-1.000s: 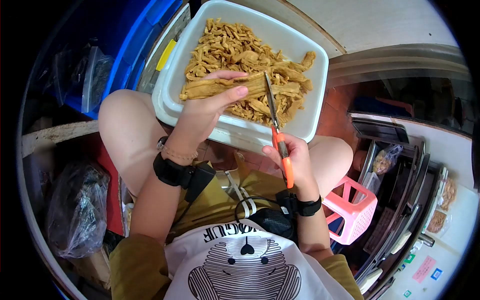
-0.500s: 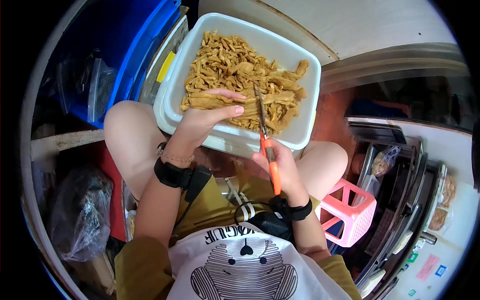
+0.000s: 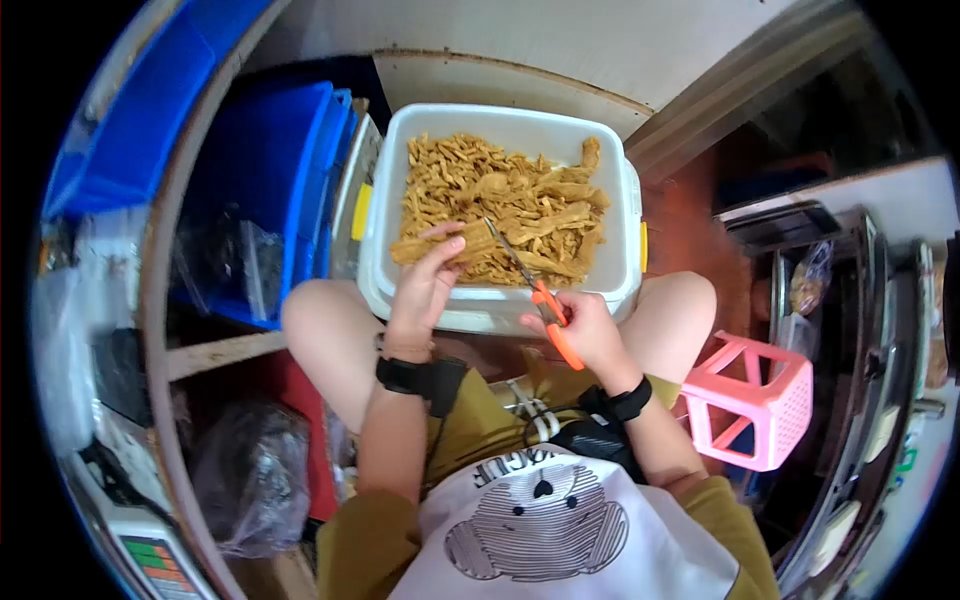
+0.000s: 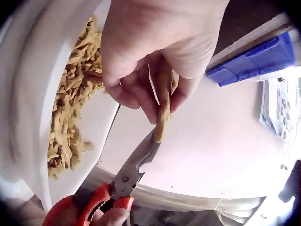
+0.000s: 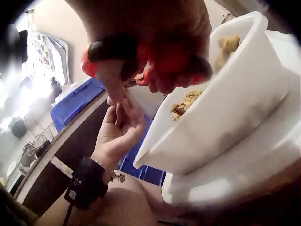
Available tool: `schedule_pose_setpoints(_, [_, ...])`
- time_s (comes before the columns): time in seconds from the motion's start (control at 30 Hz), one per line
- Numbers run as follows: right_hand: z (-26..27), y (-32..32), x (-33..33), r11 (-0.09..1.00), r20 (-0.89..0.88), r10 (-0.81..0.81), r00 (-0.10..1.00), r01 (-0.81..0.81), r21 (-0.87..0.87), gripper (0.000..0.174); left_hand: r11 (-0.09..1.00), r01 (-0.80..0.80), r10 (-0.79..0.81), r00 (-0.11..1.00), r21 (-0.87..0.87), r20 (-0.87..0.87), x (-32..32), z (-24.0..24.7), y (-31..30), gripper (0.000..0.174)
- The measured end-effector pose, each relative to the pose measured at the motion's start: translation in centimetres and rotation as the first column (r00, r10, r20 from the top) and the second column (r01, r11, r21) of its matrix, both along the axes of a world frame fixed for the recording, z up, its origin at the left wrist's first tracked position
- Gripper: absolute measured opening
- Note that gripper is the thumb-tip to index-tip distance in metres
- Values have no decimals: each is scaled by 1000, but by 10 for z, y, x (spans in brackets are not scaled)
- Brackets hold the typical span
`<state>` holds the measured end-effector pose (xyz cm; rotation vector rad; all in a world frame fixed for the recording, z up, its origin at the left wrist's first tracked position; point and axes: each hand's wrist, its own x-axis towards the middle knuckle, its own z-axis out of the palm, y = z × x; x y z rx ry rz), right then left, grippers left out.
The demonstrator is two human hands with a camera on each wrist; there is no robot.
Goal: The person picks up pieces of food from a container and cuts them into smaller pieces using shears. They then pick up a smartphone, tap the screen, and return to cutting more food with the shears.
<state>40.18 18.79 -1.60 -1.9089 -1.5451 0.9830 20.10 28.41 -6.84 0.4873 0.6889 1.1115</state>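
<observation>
The left hand (image 3: 428, 283) pinches a flat, wrinkled yellow-brown strip (image 3: 472, 246) between thumb and fingers, above the white tub (image 3: 385, 240). In the right hand (image 3: 588, 330) are orange-handled scissors (image 3: 556, 322), fingers curled round the handles. Their blades meet the strip's free end, just beyond the left fingers. In the left wrist view the scissor blades (image 4: 141, 155) touch the lower tip of the strip (image 4: 163, 113). Small cut pieces (image 3: 450, 170) and longer strips (image 3: 560, 220) lie heaped in the tub.
Blue bins (image 3: 270, 170) stand to the left, with a clear plastic bag (image 3: 250, 480) below them. A pink stool (image 3: 760, 400) is at the right, beside a rack. The person's bare knees flank the tub, and a pale wall (image 3: 480, 40) rises behind it.
The head view has shifted, so the tub appears lower. The left hand still pinches the strip; the scissors are now tilted further left, their tips nearer the left fingers.
</observation>
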Motion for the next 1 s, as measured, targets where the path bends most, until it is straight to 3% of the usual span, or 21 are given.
schedule_pose_setpoints(0.1, [-1,0,0,999,-68,33,997,-33,-5,55,998,-23,28,996,-60,87,3,-7,-1,27])
schedule_pose_setpoints(0.17, [-5,0,1,994,-25,110,994,-111,-20,45,998,-2,10,990,-58,140,4,-6,0,28])
schedule_pose_setpoints(0.27, [-4,-2,4,988,-10,152,988,-152,6,48,985,-96,134,949,-143,287,8,-1,0,31])
schedule_pose_setpoints(0.4, [0,-5,4,988,-22,153,988,-152,31,56,984,-65,112,949,-164,294,10,-10,-2,33])
schedule_pose_setpoints(0.5, [-1,-4,3,992,-66,129,989,-130,-2,55,995,-72,84,977,-67,195,17,-11,-7,34])
schedule_pose_setpoints(0.67, [1,-3,5,990,-60,135,989,-138,-41,55,991,-121,132,958,-60,256,21,-8,-9,34])
schedule_pose_setpoints(0.73, [-6,-4,7,984,51,178,983,-177,-18,56,988,-135,152,947,-78,285,20,-6,-8,34])
schedule_pose_setpoints(1.0, [11,-4,1,989,32,151,988,-150,-15,58,997,-75,74,979,0,191,27,3,-16,29])
